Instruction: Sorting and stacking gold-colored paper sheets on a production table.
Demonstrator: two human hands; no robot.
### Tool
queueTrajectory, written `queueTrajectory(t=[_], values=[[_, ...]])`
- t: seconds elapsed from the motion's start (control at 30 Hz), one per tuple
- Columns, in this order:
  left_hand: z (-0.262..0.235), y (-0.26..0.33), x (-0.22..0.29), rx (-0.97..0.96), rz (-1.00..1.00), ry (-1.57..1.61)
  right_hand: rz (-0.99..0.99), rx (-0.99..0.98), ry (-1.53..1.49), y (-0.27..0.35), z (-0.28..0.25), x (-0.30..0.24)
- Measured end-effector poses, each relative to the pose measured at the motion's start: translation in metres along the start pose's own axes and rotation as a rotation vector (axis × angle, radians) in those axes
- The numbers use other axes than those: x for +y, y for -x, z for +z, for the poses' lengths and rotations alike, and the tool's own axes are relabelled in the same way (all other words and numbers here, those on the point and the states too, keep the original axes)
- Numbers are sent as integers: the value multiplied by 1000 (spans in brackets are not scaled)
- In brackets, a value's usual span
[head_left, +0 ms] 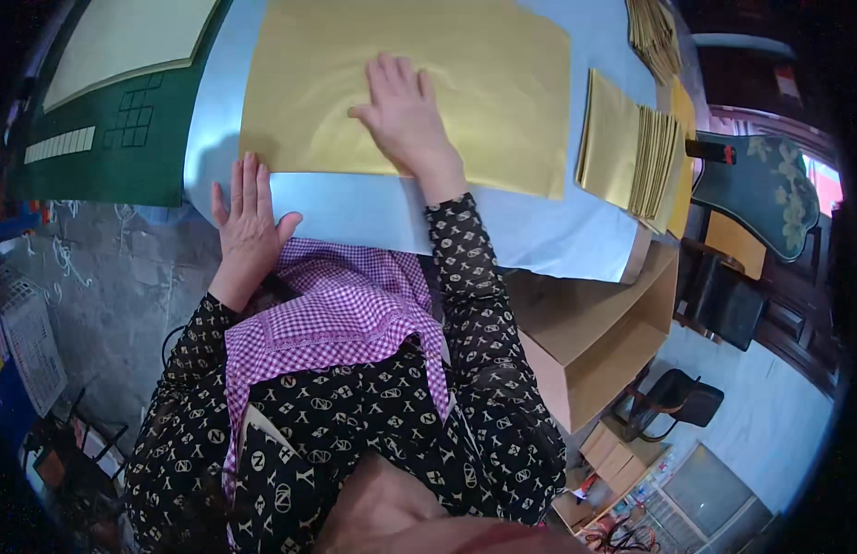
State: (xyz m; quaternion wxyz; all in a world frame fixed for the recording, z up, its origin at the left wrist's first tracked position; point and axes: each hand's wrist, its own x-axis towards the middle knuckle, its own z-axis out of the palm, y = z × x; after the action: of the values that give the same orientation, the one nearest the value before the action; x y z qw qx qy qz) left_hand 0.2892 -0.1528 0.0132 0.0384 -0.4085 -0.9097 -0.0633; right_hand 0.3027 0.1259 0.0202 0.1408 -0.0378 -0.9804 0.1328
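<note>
A broad gold sheet (502,102) is laid flat on the pale-covered bench (355,208), with a stack of folded gold pieces (622,138) set just beside its right edge. The right hand (410,125) is rested palm down on the sheet, fingers and thumb spread; the left hand (248,217) is held open with fingertips at the near left corner, though how firmly they are pressed cannot be told. The sheet is judged light, thin, flexible, fairly slippery and easily creased; it is best gripped gently by opposite edges or corners.
</note>
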Motion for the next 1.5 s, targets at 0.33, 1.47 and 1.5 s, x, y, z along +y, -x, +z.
queueTrajectory(t=[0.33,1.47,1.5], values=[[-7,-4,0,-7,-22,53,465,22,133,68,-52,145],[-6,-7,1,-171,8,-17,198,109,59,-94,-1,173],[-6,-6,0,-177,2,-41,198,108,51,-92,-8,184]])
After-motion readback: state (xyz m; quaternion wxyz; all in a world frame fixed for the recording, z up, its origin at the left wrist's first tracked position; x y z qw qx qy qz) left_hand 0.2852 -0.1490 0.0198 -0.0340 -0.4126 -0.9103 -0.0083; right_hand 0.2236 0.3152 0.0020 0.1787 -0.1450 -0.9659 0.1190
